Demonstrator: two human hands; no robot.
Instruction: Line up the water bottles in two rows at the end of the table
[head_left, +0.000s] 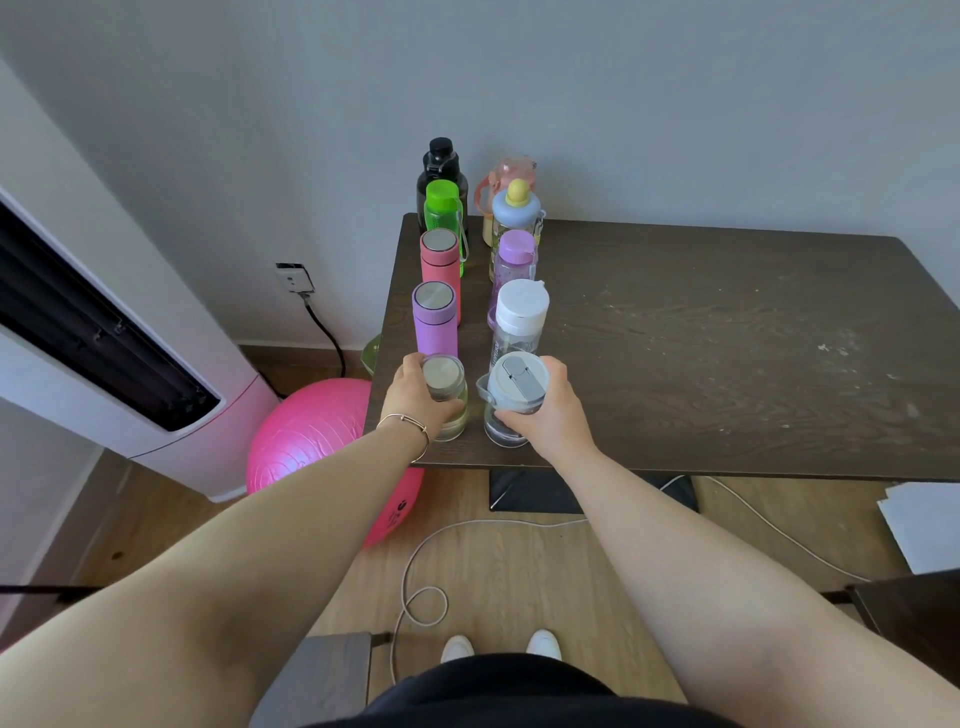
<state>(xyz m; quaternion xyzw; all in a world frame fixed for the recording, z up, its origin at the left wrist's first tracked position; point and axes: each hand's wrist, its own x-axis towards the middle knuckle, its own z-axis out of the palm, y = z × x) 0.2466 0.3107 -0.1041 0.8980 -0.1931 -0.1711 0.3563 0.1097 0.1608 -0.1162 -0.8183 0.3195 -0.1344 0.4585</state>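
Two rows of bottles run along the left end of the dark wooden table. The left row holds a black bottle, a green one, a pink-red flask, a purple flask and a clear glass bottle with a steel lid. My left hand grips that glass bottle. The right row holds a pink bottle, a blue-lidded one, a lilac one, a white-capped one and a clear bottle with a grey lid. My right hand grips that grey-lidded bottle.
A pink exercise ball lies on the floor left of the table, beside a white air conditioner. A white cable loops on the wooden floor. White papers lie at the right. Dark furniture stands at the lower right.
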